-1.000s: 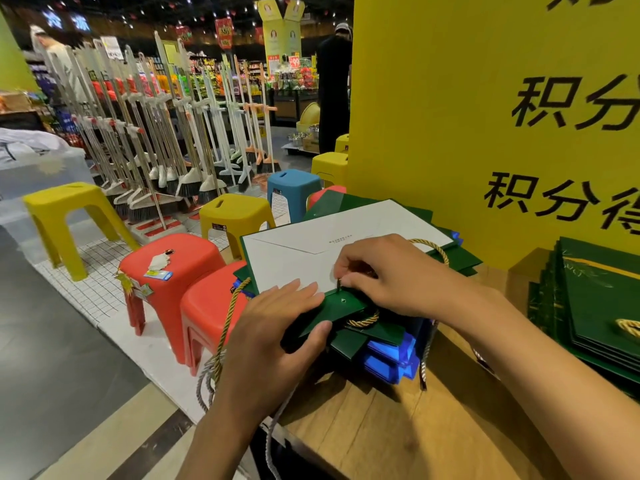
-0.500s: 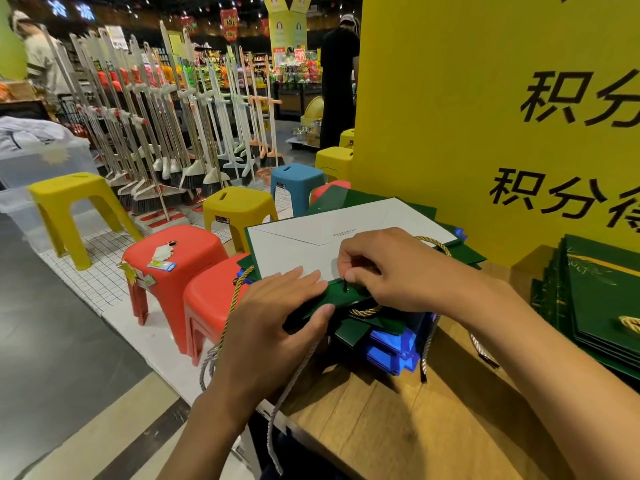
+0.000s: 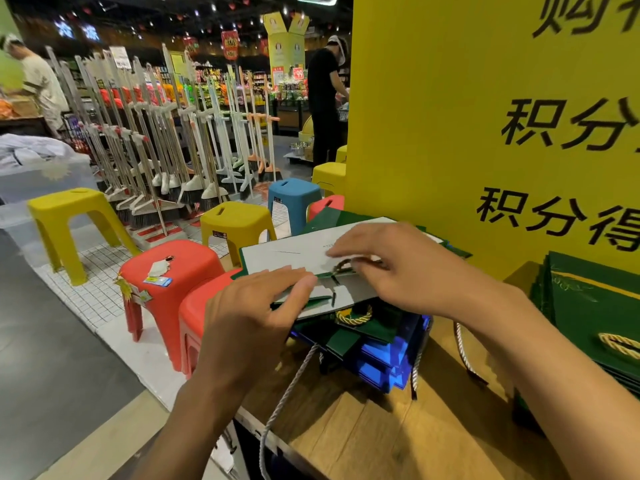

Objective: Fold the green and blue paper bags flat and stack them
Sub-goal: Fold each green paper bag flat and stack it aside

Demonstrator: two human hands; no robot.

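A green paper bag [image 3: 294,252] with a pale white face lies on top of a pile of flattened blue bags [image 3: 381,362] and green ones at the counter's left end. My left hand [image 3: 256,317] pinches its near edge, fingers on top and thumb below. My right hand [image 3: 398,268] lies over the bag's right part with blurred, stretched fingers by the gold rope handle [image 3: 346,266]. A second gold rope [image 3: 355,318] pokes out under the top bag. A white cord [image 3: 287,393] hangs over the counter edge.
A second stack of flat green bags [image 3: 595,306] lies on the wooden counter [image 3: 381,434] at the right. A big yellow sign [image 3: 485,98] stands right behind the pile. Red stools [image 3: 173,268], yellow and blue stools and broom racks fill the floor to the left. Two people stand far off.
The top bag's near flap has lifted off the pile. My right fingers have uncurled and slid left across the bag. My left hand has shifted its hold to the lifted edge.
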